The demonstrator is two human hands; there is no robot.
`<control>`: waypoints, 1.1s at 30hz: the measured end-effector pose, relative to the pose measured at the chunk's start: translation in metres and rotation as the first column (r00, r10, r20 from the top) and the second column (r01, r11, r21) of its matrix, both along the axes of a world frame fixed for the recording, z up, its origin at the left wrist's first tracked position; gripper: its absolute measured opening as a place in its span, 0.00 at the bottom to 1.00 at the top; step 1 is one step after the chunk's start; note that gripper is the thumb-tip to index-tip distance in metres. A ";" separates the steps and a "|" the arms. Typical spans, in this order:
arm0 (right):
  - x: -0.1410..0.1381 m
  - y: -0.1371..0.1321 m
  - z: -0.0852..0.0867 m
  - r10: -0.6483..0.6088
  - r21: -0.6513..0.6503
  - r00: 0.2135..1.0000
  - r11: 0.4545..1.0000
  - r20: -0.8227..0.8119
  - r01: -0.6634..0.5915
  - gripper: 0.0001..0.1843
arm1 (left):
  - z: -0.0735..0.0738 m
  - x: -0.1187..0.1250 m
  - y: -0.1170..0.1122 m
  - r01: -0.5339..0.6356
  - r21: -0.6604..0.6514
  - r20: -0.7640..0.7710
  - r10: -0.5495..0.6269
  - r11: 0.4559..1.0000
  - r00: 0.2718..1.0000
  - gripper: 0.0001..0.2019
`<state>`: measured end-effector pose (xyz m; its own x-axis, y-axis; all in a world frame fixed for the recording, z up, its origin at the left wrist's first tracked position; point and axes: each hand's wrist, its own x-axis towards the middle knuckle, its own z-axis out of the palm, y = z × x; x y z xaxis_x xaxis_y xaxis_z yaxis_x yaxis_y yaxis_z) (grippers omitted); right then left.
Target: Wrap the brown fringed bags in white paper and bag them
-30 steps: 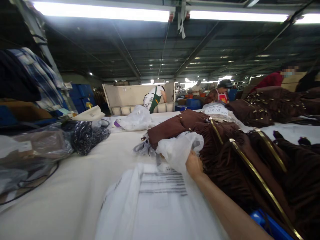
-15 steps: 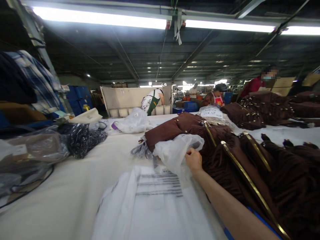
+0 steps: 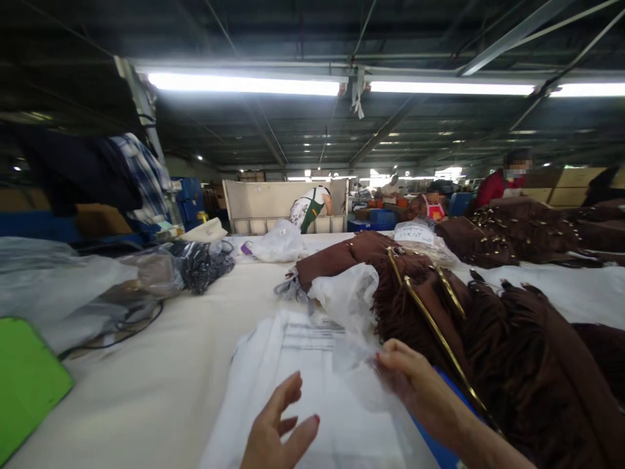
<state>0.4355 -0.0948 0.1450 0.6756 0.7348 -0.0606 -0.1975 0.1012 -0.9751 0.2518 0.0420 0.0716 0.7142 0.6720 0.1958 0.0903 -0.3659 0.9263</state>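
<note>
My right hand (image 3: 403,368) pinches the edge of a thin clear plastic bag (image 3: 359,371), pulled over a stack of white printed plastic bags (image 3: 297,404). Over that stack hovers my left hand (image 3: 280,423), fingers apart and holding nothing. Just beyond lies a crumpled translucent plastic bag (image 3: 349,296), resting against a brown fringed bag (image 3: 336,257); whether it joins the piece in my fingers I cannot tell. More brown fringed bags with gold metal frames (image 3: 430,312) are heaped beside my right forearm.
At the left are plastic-wrapped goods (image 3: 161,270), a black sequin-like bundle (image 3: 202,264) and a green board (image 3: 29,384). A labelled plastic bag (image 3: 415,233) sits farther back. Several people work beyond the white table (image 3: 195,352), one in a green apron (image 3: 310,212).
My right hand has drawn back toward me, pulling thin plastic off the heap. My left hand has come into view from below. The view has tilted up, and a green board shows at left.
</note>
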 end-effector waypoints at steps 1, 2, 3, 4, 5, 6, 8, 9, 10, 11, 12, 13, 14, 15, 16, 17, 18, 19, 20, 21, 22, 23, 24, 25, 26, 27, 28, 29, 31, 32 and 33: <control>-0.014 -0.006 -0.003 0.079 0.017 0.996 0.997 -0.050 -0.078 0.18 | 0.007 0.004 -0.003 0.014 -0.134 0.012 -0.012 0.991 1.000 0.38; -0.027 -0.010 -0.007 0.166 0.041 0.981 0.986 -0.103 -0.162 0.18 | 0.014 0.006 -0.005 0.039 -0.253 0.023 -0.034 0.967 0.999 0.47; -0.038 -0.013 -0.011 0.251 0.066 0.956 0.968 -0.152 -0.244 0.19 | 0.020 0.006 -0.007 0.073 -0.328 0.033 -0.065 0.942 0.997 0.54; -0.047 -0.015 -0.016 0.323 0.080 0.928 0.946 -0.188 -0.313 0.20 | 0.026 0.004 -0.010 0.110 -0.352 0.033 -0.104 0.929 0.994 0.56; -0.055 -0.017 -0.020 0.374 0.081 0.904 0.927 -0.204 -0.365 0.21 | 0.030 0.000 -0.013 0.153 -0.359 0.027 -0.153 0.921 0.988 0.54; -0.062 -0.019 -0.024 0.409 0.070 0.889 0.912 -0.205 -0.404 0.22 | 0.034 -0.006 -0.016 0.200 -0.369 0.019 -0.208 0.907 0.978 0.49; -0.073 -0.023 -0.026 0.436 0.017 0.884 0.898 -0.171 -0.440 0.21 | 0.038 -0.022 -0.023 0.291 -0.447 0.022 -0.314 0.846 0.949 0.38; -0.079 -0.025 -0.026 0.441 -0.011 0.886 0.894 -0.145 -0.447 0.20 | 0.038 -0.031 -0.028 0.315 -0.500 0.032 -0.347 0.807 0.938 0.35; -0.084 -0.028 -0.026 0.449 -0.036 0.886 0.889 -0.118 -0.456 0.19 | 0.039 -0.040 -0.033 0.317 -0.535 0.034 -0.355 0.783 0.934 0.35; -0.088 -0.030 -0.024 0.462 -0.061 0.882 0.881 -0.094 -0.469 0.19 | 0.039 -0.048 -0.038 0.304 -0.542 0.022 -0.348 0.783 0.937 0.35; -0.092 -0.031 -0.024 0.478 -0.089 0.875 0.871 -0.075 -0.483 0.19 | 0.038 -0.055 -0.043 0.281 -0.528 -0.006 -0.335 0.801 0.942 0.35; -0.096 -0.031 -0.023 0.493 -0.118 0.868 0.860 -0.058 -0.496 0.19 | 0.037 -0.062 -0.048 0.259 -0.505 -0.047 -0.326 0.823 0.944 0.35; -0.099 -0.031 -0.023 0.508 -0.150 0.860 0.848 -0.046 -0.509 0.19 | 0.036 -0.067 -0.053 0.238 -0.491 -0.086 -0.318 0.838 0.944 0.32; -0.102 -0.030 -0.023 0.520 -0.186 0.854 0.836 -0.034 -0.516 0.19 | 0.034 -0.071 -0.057 0.218 -0.493 -0.108 -0.308 0.843 0.945 0.29; -0.105 -0.029 -0.024 0.529 -0.223 0.848 0.825 -0.022 -0.520 0.19 | 0.033 -0.075 -0.060 0.197 -0.512 -0.111 -0.292 0.836 0.950 0.24; -0.107 -0.028 -0.025 0.535 -0.254 0.845 0.816 -0.008 -0.519 0.19 | 0.031 -0.079 -0.063 0.179 -0.539 -0.097 -0.272 0.823 0.957 0.20; -0.110 -0.027 -0.026 0.541 -0.281 0.841 0.808 0.005 -0.518 0.18 | 0.030 -0.082 -0.064 0.156 -0.564 -0.077 -0.240 0.811 0.968 0.16; -0.112 -0.026 -0.026 0.550 -0.301 0.835 0.799 0.017 -0.520 0.18 | 0.030 -0.085 -0.066 0.135 -0.588 -0.056 -0.207 0.797 0.977 0.13; -0.114 -0.025 -0.027 0.558 -0.314 0.829 0.792 0.028 -0.523 0.18 | 0.031 -0.088 -0.067 0.122 -0.608 -0.032 -0.178 0.785 0.983 0.12; -0.117 -0.025 -0.027 0.568 -0.318 0.822 0.786 0.036 -0.529 0.17 | 0.032 -0.092 -0.068 0.125 -0.622 -0.004 -0.163 0.773 0.987 0.14; -0.120 -0.024 -0.026 0.578 -0.314 0.815 0.782 0.041 -0.539 0.17 | 0.034 -0.096 -0.069 0.141 -0.627 0.022 -0.163 0.766 0.986 0.17; -0.122 -0.024 -0.026 0.588 -0.304 0.808 0.778 0.041 -0.551 0.17 | 0.035 -0.100 -0.070 0.162 -0.629 0.039 -0.177 0.760 0.983 0.20; -0.125 -0.024 -0.025 0.599 -0.292 0.800 0.772 0.036 -0.564 0.17 | 0.036 -0.104 -0.071 0.181 -0.634 0.042 -0.200 0.752 0.979 0.22; -0.128 -0.024 -0.023 0.608 -0.286 0.793 0.766 0.032 -0.575 0.18 | 0.036 -0.109 -0.071 0.195 -0.646 0.030 -0.231 0.738 0.973 0.23; -0.130 -0.024 -0.023 0.621 -0.290 0.783 0.755 0.031 -0.588 0.18 | 0.036 -0.115 -0.072 0.193 -0.664 0.005 -0.253 0.723 0.967 0.22; -0.132 -0.025 -0.022 0.640 -0.301 0.768 0.738 0.029 -0.604 0.19 | 0.034 -0.122 -0.071 0.180 -0.685 -0.026 -0.271 0.706 0.962 0.20; -0.134 -0.025 -0.023 0.663 -0.325 0.748 0.714 0.029 -0.620 0.19 | 0.032 -0.130 -0.070 0.162 -0.699 -0.052 -0.276 0.697 0.960 0.18; -0.135 -0.026 -0.026 0.686 -0.356 0.727 0.687 0.032 -0.633 0.19 | 0.029 -0.138 -0.068 0.143 -0.701 -0.075 -0.271 0.699 0.960 0.16; -0.137 -0.027 -0.035 0.716 -0.415 0.696 0.649 0.049 -0.638 0.18 | 0.023 -0.156 -0.062 0.074 -0.647 -0.159 -0.229 0.759 0.960 0.14; -0.138 -0.027 -0.041 0.720 -0.439 0.691 0.643 0.067 -0.627 0.17 | 0.020 -0.164 -0.059 0.025 -0.601 -0.216 -0.193 0.799 0.957 0.13; -0.140 -0.028 -0.048 0.715 -0.461 0.693 0.649 0.097 -0.605 0.16 | 0.016 -0.171 -0.056 -0.023 -0.550 -0.273 -0.155 0.835 0.949 0.13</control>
